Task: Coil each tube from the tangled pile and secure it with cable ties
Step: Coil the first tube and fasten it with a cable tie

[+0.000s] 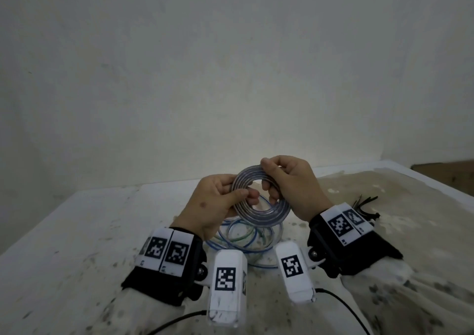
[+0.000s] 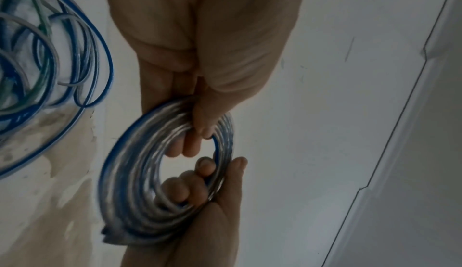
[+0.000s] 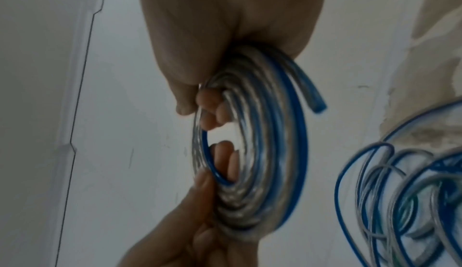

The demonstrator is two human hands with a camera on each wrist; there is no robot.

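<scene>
A coil of clear tube with a blue stripe (image 1: 266, 218) is held up over the table between both hands. My left hand (image 1: 238, 191) pinches its left rim, thumb on top and fingers through the hole. My right hand (image 1: 269, 178) grips the far right rim the same way. In the left wrist view the coil (image 2: 130, 182) hangs under my left hand (image 2: 200, 131), with the right hand below it. In the right wrist view the coil (image 3: 262, 172) shows a loose blue tube end (image 3: 317, 105) sticking out by my right hand (image 3: 197, 101). No tie shows on the coil.
The tangled pile of blue, green and clear tubes (image 1: 243, 240) lies on the stained white table (image 1: 102, 232), right under the hands. A bunch of black cable ties (image 1: 364, 206) lies behind my right wrist. A pale wall stands behind the table.
</scene>
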